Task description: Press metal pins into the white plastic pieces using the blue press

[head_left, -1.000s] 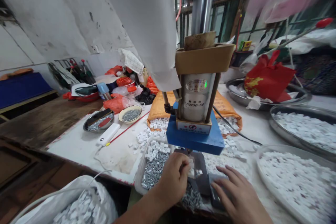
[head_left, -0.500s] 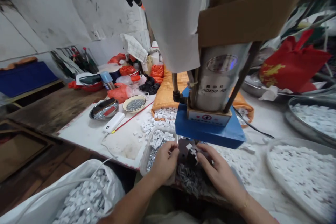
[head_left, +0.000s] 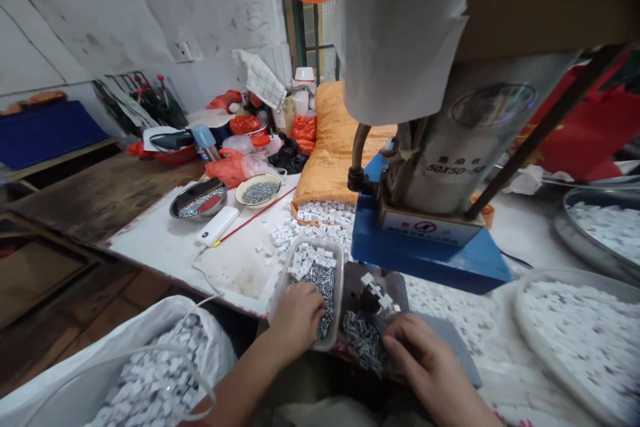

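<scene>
My left hand [head_left: 299, 315] is over the clear plastic tub [head_left: 341, 280], its fingers curled down at the metal nails [head_left: 320, 283] inside. Whatever those fingertips hold is too small to make out. White plastic clips [head_left: 305, 260] lie at the tub's far end. My right hand [head_left: 425, 357] is beside a loose pile of nails [head_left: 363, 340], thumb and forefinger close together; what is between them cannot be made out. Just beyond, several white clips [head_left: 377, 293] sit on a dark round fixture on the base plate, under the blue press head [head_left: 425, 267].
The press cylinder [head_left: 440, 167] stands close above my right hand. A white sack of clips [head_left: 155, 373] is at lower left. To the right are a round tray of clips [head_left: 580, 340] and a metal basin [head_left: 570, 220]. Bowls of nails [head_left: 257, 192] stand at back left.
My left hand has moved left and down into the tub. My right hand has drawn back from the clips on the fixture toward me. The view has shifted, bringing the press nearer.
</scene>
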Available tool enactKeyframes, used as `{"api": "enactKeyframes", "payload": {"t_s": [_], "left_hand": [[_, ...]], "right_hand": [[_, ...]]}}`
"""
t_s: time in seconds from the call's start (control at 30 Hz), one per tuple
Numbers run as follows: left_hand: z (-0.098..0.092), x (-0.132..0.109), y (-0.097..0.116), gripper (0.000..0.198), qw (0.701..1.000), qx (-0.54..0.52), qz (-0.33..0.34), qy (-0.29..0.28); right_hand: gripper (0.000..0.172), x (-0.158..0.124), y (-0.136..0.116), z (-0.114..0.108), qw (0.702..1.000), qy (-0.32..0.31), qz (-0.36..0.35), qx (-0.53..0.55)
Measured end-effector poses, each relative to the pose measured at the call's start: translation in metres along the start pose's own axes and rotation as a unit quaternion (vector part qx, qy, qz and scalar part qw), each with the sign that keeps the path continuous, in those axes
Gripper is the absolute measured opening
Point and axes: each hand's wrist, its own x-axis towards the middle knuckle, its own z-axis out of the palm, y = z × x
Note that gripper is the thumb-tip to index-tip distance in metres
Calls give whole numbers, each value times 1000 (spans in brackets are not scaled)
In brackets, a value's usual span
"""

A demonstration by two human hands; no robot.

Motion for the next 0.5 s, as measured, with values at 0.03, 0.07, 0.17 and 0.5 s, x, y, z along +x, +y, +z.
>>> {"api": "enactKeyframes", "payload": {"t_s": [0.03,0.07,0.17,0.5], "left_hand": [[0,0,-2,14,999,-24,-8,21],[0,-1,-3,15,997,-53,-15,47],[2,-1,-7,19,981,-135,-28,139],[0,14,-10,15,890,-381,-118,220]], "right_hand": [[25,0,2,-1,999,11,23,31],[25,0,4,-2,997,19,51,63],[29,0,7,-4,980,31,124,154],[32,1,-1,0,950,93,132,267]]}}
